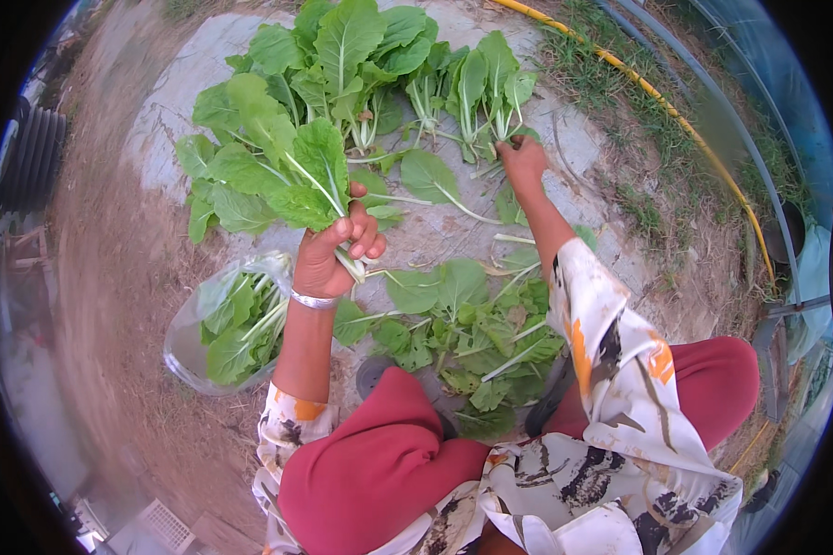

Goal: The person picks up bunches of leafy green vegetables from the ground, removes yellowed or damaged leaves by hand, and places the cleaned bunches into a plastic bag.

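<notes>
Ground: bare dirt, pale slab (171,102), grass beside.
Left hand (329,254): fingers curled tight round a bunch (278,166) of greens, held at the stems — leaves up.
Right hand (522,159): fingers pinched on a plant (491,88) in the pile ahead.
Bag (227,324): greens inside, left of the knee.
Tip: probably best to grip low, stems aligned — avoids bruising leaves.

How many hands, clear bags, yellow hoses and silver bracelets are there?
Bare hands: 2, the left hand gripping a bunch of green leafy plants, the right hand on the small green plants
Clear plastic bag of greens: 1
Long yellow hose: 1
Silver bracelet: 1
Total: 5
</notes>
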`<state>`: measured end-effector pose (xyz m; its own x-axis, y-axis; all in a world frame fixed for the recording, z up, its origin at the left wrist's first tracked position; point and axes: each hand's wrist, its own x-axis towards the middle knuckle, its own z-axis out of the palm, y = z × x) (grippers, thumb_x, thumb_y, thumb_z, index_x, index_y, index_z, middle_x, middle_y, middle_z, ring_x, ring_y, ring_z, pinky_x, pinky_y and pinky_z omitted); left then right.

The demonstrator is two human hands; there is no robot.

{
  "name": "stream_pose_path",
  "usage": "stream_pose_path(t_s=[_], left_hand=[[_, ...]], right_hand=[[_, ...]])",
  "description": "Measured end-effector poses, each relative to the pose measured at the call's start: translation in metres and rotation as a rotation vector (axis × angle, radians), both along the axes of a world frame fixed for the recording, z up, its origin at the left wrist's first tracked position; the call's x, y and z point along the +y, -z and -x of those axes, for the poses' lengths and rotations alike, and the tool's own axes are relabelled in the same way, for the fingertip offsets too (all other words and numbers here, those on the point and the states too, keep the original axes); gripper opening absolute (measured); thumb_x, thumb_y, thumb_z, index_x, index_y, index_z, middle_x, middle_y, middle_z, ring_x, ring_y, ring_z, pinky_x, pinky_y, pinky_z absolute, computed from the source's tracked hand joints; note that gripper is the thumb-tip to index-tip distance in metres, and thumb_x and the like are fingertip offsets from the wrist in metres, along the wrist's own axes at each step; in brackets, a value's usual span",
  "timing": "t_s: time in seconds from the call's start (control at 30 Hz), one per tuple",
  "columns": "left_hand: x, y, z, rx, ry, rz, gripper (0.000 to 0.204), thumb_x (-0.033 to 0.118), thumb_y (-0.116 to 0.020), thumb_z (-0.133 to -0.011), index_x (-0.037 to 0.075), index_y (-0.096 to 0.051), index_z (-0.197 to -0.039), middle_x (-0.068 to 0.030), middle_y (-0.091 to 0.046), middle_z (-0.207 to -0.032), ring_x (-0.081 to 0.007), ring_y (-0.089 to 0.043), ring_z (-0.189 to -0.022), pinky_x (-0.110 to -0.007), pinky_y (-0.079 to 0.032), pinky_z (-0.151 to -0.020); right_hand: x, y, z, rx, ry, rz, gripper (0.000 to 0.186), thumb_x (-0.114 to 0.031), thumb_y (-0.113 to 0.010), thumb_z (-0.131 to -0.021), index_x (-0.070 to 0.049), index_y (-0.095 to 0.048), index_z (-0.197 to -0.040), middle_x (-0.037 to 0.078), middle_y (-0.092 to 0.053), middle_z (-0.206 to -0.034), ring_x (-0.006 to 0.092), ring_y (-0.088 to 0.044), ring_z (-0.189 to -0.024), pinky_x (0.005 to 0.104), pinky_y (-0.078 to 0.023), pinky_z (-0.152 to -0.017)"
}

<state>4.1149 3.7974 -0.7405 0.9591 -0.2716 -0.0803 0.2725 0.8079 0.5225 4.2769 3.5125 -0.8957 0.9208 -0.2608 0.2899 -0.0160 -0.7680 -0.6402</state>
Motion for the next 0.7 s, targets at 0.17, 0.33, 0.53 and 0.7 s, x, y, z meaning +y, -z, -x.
stream_pose_path(t_s=[0.17, 0.33, 0.53, 0.7], left_hand=[[-0.006, 0.004, -0.001, 0.063, -0.052, -0.084, 0.041, 0.015, -0.067, -0.084, 0.006, -0.049, -0.119, -0.0015, -0.056, -0.080, -0.0124, -0.050, -0.066, -0.033, -0.041, -0.065], [-0.001, 0.004, 0.002, 0.129, -0.103, -0.186, 0.039, 0.011, -0.066, -0.084, 0.005, -0.049, -0.118, -0.0036, -0.059, -0.083, -0.0154, -0.053, -0.070, -0.036, -0.044, -0.069], [-0.006, -0.009, -0.011, 0.133, -0.170, -0.233, 0.038, 0.007, -0.065, -0.083, 0.004, -0.050, -0.117, -0.0077, -0.060, -0.086, -0.0158, -0.055, -0.072, -0.037, -0.046, -0.069], [-0.001, -0.020, -0.018, 0.166, -0.284, -0.285, 0.037, 0.005, -0.066, -0.083, 0.001, -0.051, -0.117, -0.0172, -0.060, -0.109, -0.0160, -0.057, -0.071, -0.035, -0.048, -0.068]], right_hand=[[-0.018, -0.023, -0.020, 0.414, -0.035, -0.573, 0.027, -0.017, -0.072, -0.077, 0.004, -0.063, -0.091, 0.010, -0.062, -0.071, 0.0196, -0.055, -0.055, 0.0325, -0.042, -0.047], [-0.004, -0.093, 0.002, 0.471, -0.080, -1.182, 0.016, -0.014, -0.066, -0.086, 0.001, -0.060, -0.082, 0.000, -0.053, -0.064, 0.0053, -0.042, -0.048, 0.0209, -0.027, -0.039], [0.031, -0.147, 0.042, 0.244, -0.280, -1.193, 0.018, -0.017, -0.060, -0.091, 0.001, -0.060, -0.091, 0.000, -0.056, -0.069, 0.0035, -0.041, -0.050, 0.0195, -0.030, -0.043], [0.076, -0.160, 0.081, 0.420, -0.631, -1.243, 0.019, -0.019, -0.058, -0.092, -0.001, -0.060, -0.097, 0.001, -0.061, -0.077, 0.0035, -0.042, -0.052, 0.0193, -0.033, -0.047]])
